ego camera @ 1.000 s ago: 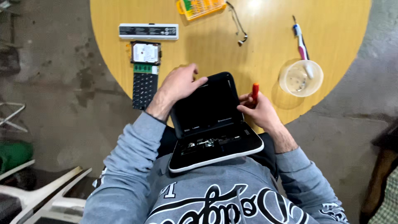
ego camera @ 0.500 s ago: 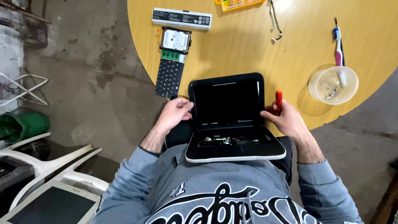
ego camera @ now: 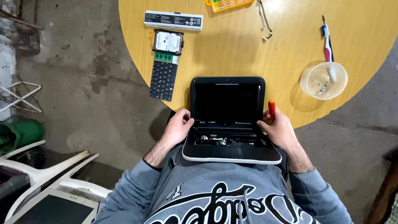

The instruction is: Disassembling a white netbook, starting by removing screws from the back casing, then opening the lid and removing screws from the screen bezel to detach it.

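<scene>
1. far left, off the table: white plastic chair (ego camera: 45,174) and a green thing (ego camera: 18,135) on the concrete floor. not in play.
2. round wooden table (ego camera: 232,54), left part: long white battery pack (ego camera: 173,20), below it a bare hard drive (ego camera: 168,42), then a green memory stick (ego camera: 166,57), then a loose black keyboard (ego camera: 163,81) at the table edge. all apart from the hands.
3. left hand (ego camera: 178,128) wraps the left hinge corner of the small laptop (ego camera: 228,120), thumb on the screen frame, fingers curled behind. closed firmly on the laptop.
4. laptop sits on the person's lap, lid open and leaning on the table edge. keyboard is out, so the base shows bare boards and loose cables (ego camera: 219,140).
5. handling, my read: light but fragile. screen flexes and hinges are weak points. the rounded glossy shell looks slippery. hold by the base sides near the hinges, as now; keep fingers off the open bay and cables.
6. right hand (ego camera: 282,128) holds the right hinge corner, with a red-handled screwdriver (ego camera: 272,108) pinched alongside, so the grip is shared.
7. top centre: yellow bit case (ego camera: 226,4) and a loose cable (ego camera: 264,20).
8. right: toothbrush (ego camera: 326,39), and a clear plastic cup (ego camera: 323,80) with small parts inside; can't tell what.
</scene>
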